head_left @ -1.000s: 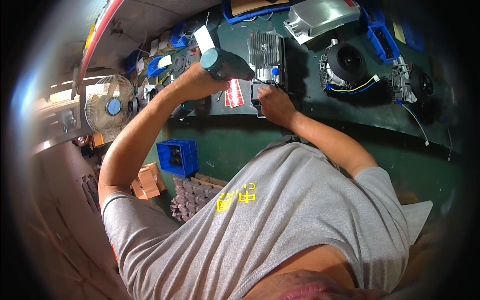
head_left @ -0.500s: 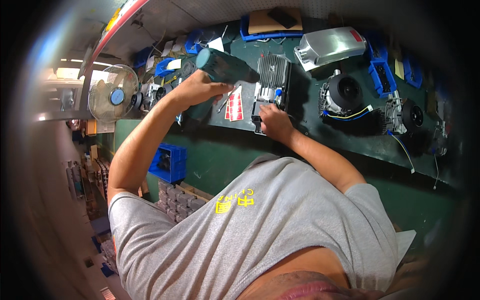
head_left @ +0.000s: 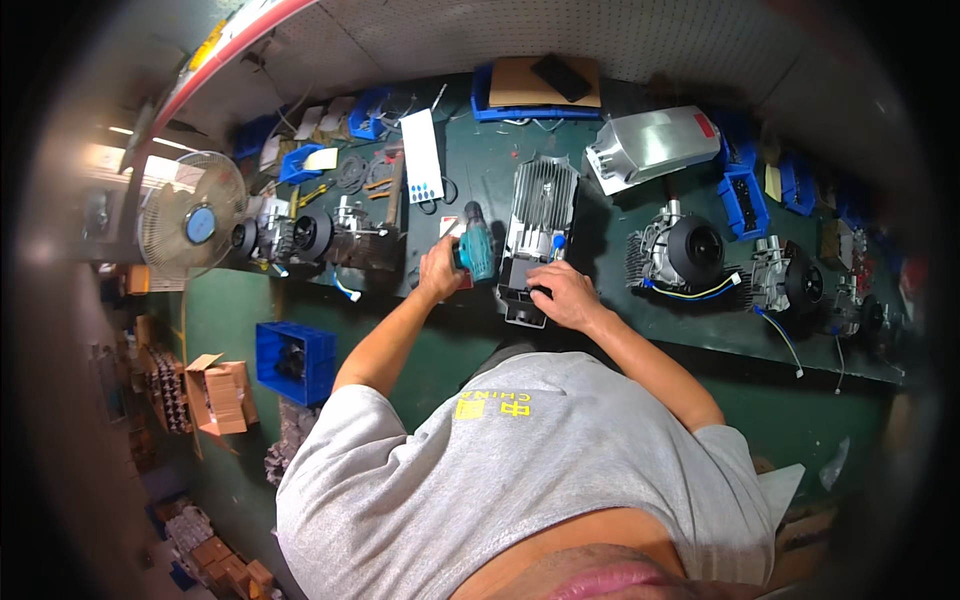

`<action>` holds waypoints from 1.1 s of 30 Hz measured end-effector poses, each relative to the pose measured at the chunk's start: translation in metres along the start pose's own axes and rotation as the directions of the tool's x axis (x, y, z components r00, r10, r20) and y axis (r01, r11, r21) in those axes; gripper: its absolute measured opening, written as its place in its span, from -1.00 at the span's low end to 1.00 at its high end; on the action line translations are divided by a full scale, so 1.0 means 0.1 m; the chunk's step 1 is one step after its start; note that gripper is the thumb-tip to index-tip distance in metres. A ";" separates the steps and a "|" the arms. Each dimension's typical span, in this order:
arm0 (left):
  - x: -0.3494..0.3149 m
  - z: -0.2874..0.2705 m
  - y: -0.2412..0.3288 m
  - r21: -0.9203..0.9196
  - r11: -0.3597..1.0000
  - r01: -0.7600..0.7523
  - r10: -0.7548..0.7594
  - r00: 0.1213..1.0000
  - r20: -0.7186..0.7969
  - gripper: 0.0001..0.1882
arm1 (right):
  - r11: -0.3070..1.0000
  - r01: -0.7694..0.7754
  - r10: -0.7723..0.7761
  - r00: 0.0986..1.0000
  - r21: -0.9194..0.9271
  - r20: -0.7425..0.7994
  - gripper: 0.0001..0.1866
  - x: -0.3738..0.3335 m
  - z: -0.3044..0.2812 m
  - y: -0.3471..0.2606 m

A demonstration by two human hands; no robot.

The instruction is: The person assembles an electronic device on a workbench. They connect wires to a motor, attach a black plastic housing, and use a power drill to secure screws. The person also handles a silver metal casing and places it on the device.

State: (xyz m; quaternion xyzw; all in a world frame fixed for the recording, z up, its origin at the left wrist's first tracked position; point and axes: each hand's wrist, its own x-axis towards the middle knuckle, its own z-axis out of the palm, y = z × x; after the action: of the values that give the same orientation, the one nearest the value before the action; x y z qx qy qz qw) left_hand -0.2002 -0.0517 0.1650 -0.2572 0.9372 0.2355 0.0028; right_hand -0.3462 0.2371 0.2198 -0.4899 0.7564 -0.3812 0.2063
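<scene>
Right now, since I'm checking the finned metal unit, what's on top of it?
Towards its near end: a grey block, a blue-capped part and the right hand. What the hand covers cannot be seen.

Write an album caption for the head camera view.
At a dark green workbench: left hand at a teal drill, right hand on a finned metal casing.

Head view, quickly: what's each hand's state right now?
Left hand: closed, holding the teal power drill by its handle.
Right hand: fingers bent at the finned metal unit; whether its grip is closed on anything can't be told.
</scene>
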 end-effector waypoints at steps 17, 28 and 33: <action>1.90 0.61 0.06 -0.212 0.953 -0.214 0.143 0.941 -0.307 -0.66 | 0.565 -0.467 0.728 0.670 0.680 -0.144 -0.78 0.00 0.11 -0.07; 3.14 1.02 0.13 0.054 0.972 -0.230 0.227 0.972 0.060 -0.82 | 0.588 -0.475 0.769 0.579 0.654 -0.271 -0.80 -0.12 0.16 -0.24; 2.80 0.93 0.13 -0.355 0.926 -0.129 0.050 0.974 -0.223 -0.82 | 0.617 -0.438 0.743 0.599 0.654 -0.299 -0.80 -0.06 0.10 -0.20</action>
State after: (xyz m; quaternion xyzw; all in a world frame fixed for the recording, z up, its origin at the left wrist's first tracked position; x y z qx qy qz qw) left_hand -0.4605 -0.1351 0.0529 -0.2333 0.8824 0.3781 -0.1550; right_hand -0.3252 0.2339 0.2289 0.0075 0.7711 -0.5959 0.2242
